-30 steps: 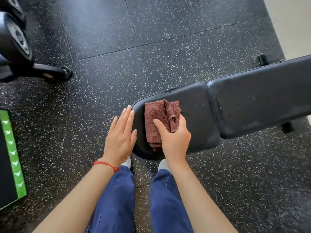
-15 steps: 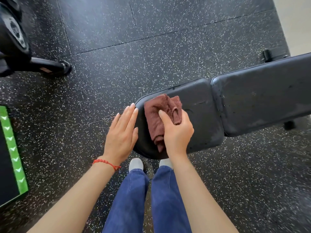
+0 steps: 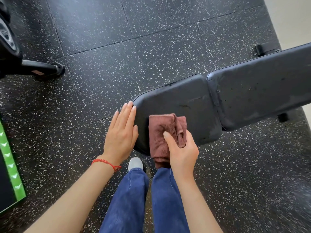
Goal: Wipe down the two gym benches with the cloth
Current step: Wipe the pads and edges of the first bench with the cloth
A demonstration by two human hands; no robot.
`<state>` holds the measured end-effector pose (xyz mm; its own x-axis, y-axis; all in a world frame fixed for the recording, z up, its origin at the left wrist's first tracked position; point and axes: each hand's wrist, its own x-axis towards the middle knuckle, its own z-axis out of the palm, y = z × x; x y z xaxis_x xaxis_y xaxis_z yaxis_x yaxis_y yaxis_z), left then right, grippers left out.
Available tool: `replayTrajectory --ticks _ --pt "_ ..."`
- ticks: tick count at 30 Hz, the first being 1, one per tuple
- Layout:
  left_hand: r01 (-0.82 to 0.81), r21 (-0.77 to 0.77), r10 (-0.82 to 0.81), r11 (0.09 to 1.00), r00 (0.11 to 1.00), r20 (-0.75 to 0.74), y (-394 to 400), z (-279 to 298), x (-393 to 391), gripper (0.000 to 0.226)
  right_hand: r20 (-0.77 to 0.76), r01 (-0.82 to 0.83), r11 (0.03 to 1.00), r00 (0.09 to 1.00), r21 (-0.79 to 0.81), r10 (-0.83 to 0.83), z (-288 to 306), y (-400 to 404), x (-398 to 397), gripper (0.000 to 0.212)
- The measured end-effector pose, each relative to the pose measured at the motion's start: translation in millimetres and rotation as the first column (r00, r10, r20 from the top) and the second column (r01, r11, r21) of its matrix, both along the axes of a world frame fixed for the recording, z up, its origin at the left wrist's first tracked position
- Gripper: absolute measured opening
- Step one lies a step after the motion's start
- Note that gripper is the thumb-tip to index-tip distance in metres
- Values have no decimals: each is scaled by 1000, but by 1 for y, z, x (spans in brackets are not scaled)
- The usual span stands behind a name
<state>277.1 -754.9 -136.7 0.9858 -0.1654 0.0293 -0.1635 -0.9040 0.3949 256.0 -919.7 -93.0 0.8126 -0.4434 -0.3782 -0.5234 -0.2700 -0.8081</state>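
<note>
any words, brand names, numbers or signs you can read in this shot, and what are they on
No readable text anywhere.
Green strip at the left edge: a row of white arrow-like marks, no letters.
Small label on the black equipment foot at upper left: too small and blurred to read.
Bench, cloth, floor: no lettering shows.

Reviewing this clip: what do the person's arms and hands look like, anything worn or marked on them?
Both forearms are bare, with no sleeves or gloves in view. The left hand has a thin red beaded cord bracelet at its wrist. The right hand wears nothing: no ring, watch or band visible. Fingernails look short and unpainted.
</note>
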Motion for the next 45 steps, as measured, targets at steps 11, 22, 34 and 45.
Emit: replayTrajectory --ticks 11,22,34,45 --pt "-137 183 138 973 990 9 -49 5 12 51 151 -60 996 986 -71 70 -18 -13 63 26" --pt "-222 243 222 944 975 27 -57 1 12 53 70 -162 987 985 8 161 -17 -45 34 31" --pt "-238 250 227 939 971 71 -58 3 13 52 167 -204 979 964 -28 206 -34 -49 83 35" --pt "-241 253 232 937 970 68 -58 3 13 52 125 -222 974 966 -50 227 -32 -72 72 32"
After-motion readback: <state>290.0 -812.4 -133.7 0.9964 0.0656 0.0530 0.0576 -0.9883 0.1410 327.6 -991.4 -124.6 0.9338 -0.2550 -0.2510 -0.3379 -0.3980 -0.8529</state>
